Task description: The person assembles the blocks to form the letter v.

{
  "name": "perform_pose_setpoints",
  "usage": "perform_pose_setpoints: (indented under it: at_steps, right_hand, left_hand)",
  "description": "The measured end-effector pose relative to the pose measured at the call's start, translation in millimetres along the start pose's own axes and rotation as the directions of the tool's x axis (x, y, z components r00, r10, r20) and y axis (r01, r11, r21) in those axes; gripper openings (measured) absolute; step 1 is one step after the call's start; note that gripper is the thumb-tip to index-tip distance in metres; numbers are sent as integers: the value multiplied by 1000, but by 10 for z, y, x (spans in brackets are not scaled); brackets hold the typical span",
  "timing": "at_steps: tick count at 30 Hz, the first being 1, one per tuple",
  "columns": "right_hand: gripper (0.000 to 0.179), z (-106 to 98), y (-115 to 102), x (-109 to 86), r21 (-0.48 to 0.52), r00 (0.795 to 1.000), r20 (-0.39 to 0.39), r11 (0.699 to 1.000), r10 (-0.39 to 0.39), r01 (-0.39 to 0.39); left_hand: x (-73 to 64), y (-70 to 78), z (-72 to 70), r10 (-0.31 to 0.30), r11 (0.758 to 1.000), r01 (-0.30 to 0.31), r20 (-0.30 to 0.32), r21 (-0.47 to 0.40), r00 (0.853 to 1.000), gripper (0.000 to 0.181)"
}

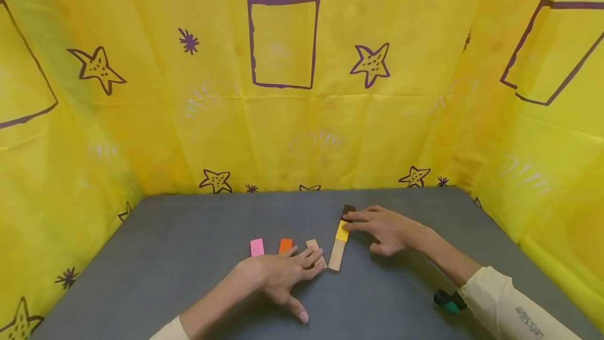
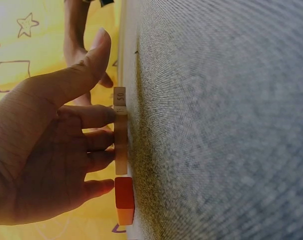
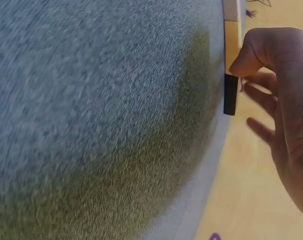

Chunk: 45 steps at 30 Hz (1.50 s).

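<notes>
My left hand [image 1: 283,274] reaches over a loose wooden block [image 1: 311,244], its fingers straight and fingertips on the block's top, thumb held away. Right of it, a wooden block [image 1: 336,257], a yellow block [image 1: 342,232] and a black block [image 1: 348,208] lie end to end in a slanting row. Extended fingers of my right hand [image 1: 387,229] lie over the black and yellow blocks at the row's far end. In the right wrist view, the thumb is by the joint between the yellow block [image 3: 232,47] and black block [image 3: 231,95].
A pink block [image 1: 257,247] and an orange block [image 1: 285,245] lie to the left, partly behind my left hand. A dark and green object [image 1: 448,303] is beside my right sleeve. Yellow patterned cloth [image 1: 283,135] surrounds the grey tabletop [image 1: 189,224] at the back and sides.
</notes>
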State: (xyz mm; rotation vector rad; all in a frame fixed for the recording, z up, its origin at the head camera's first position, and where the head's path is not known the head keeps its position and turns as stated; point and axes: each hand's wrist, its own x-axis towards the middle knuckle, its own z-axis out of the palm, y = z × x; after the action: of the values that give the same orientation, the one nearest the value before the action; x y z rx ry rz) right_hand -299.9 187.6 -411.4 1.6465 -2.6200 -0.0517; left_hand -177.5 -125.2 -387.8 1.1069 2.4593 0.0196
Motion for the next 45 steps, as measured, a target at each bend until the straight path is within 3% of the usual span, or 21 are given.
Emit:
perform_pose_setpoints:
  at_steps: [8, 21, 36, 45]
  right_hand:
    - [66, -21, -12, 48, -2, 999, 32, 1000, 27, -27]
    - [53, -61, 25, 89, 153, 998, -20, 986, 67, -63]
    - [56, -97, 5, 135, 186, 995, 48, 978, 82, -89]
    - [59, -99, 30, 153, 192, 996, 61, 979, 62, -73]
  left_hand:
    - [2, 25, 0, -14, 1000, 14, -9, -5, 1000, 104]
    - [58, 38, -19, 12, 1000, -12, -2, -4, 1000, 100]
    - [18, 35, -15, 2, 1000, -2, -6, 7, 1000, 95]
    - [23, -6, -49, 16, 999, -14, -58, 31, 998, 84]
